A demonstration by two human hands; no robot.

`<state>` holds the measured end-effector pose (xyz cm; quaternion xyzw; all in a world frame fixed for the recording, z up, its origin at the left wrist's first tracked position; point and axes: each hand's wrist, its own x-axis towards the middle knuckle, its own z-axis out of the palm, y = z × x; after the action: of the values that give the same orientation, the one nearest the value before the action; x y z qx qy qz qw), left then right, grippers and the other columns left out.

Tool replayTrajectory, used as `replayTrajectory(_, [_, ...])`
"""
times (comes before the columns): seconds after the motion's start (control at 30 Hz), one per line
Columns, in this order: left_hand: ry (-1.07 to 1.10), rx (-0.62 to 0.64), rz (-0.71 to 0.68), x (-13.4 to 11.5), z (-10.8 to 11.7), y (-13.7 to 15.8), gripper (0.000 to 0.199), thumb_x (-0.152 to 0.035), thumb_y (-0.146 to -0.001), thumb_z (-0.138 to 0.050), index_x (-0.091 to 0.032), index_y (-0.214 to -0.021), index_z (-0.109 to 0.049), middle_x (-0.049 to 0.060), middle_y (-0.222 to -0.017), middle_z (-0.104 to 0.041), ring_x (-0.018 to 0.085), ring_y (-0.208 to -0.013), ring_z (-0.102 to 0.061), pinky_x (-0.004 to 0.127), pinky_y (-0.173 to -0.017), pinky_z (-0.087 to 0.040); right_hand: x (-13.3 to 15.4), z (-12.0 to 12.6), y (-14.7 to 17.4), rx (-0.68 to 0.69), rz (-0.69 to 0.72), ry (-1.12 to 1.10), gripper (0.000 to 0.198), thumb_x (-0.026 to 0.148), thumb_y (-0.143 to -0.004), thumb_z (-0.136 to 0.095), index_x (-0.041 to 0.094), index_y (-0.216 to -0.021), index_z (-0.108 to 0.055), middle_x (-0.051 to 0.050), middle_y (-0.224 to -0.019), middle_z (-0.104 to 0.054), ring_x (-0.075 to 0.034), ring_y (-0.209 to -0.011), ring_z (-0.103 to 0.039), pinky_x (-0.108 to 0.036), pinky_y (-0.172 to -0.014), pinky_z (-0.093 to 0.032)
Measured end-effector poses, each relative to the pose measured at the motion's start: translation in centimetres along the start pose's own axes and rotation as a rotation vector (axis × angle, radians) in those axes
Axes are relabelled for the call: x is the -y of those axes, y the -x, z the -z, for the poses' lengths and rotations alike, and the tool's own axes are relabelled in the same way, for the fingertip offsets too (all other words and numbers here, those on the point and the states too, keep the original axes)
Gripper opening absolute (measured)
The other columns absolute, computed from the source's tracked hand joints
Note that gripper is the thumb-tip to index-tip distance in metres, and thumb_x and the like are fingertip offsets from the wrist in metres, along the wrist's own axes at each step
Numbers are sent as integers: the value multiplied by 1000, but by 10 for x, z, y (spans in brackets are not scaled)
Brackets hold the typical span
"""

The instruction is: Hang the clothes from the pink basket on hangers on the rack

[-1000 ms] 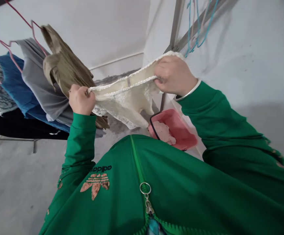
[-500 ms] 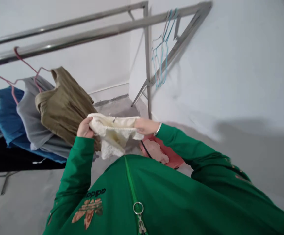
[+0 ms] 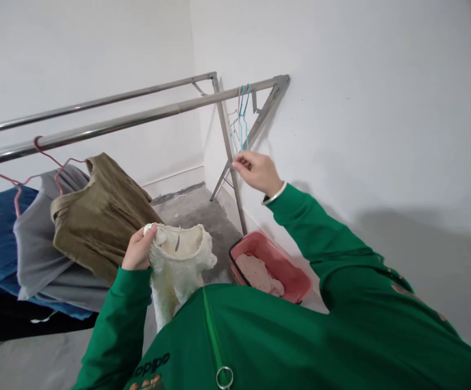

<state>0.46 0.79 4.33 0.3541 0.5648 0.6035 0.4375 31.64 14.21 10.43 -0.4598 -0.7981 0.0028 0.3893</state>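
A cream-white fuzzy knit top hangs from my left hand, which pinches it at one side of the neckline. The round neck opening faces up, and the lower part drops behind my green jacket. My right hand is raised in front of the wall, apart from the top. Its fingers are curled in, and I see nothing between them. Just above it, several thin blue hangers hang on the metal rail; their lower ends pass behind or close to the hand, so I cannot tell if they touch.
On the left, an olive garment, a grey one and a blue one hang on pink hangers. A pink basket with pale pink cloth stands on the floor. White walls meet behind the rack.
My right hand has let go of the top and risen towards the blue hangers. The top now droops from my left hand alone. The view has tilted up, showing more of the basket.
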Motion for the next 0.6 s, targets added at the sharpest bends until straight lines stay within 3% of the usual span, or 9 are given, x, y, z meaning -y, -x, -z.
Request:
replayTrajectory(0.1, [22, -12, 39, -2, -6, 3, 61, -56, -33, -86, -15, -71, -63, -1, -51, -61, 17, -54, -61, 26, -54, -48, -13, -1, -42, -4, -158, 314, 35, 42, -90, -48, 12, -103, -62, -15, -104, -66, -26, -93, -59, -35, -78, -44])
replayTrajectory(0.23, [-54, -45, -32, -2, -5, 5, 60, -59, -39, -83, -14, -75, -65, -2, -54, -61, 14, -53, -57, 24, -54, -45, -34, -24, -81, 90, -296, 547, 51, 43, -87, -55, 2, -116, -56, -26, -114, -60, -34, -107, -56, -41, -84, -43])
replayTrajectory(0.43, [-321, -71, -183, 4, 15, 5, 45, -59, -60, -73, -15, -69, -65, 0, -58, -60, 13, -55, -51, 23, -52, -40, -63, -30, -102, 229, -408, 565, 30, 17, -80, -58, 1, -105, -62, -26, -104, -65, -32, -106, -60, -36, -86, -42])
replayTrajectory(0.6, [-410, -121, -226, 4, 19, 4, 39, -55, -62, -72, -16, -65, -66, 0, -56, -59, 14, -55, -51, 23, -51, -39, -78, -22, -105, 61, -459, 447, 30, 18, -88, -42, 6, -105, -63, -25, -105, -66, -31, -103, -62, -36, -83, -44])
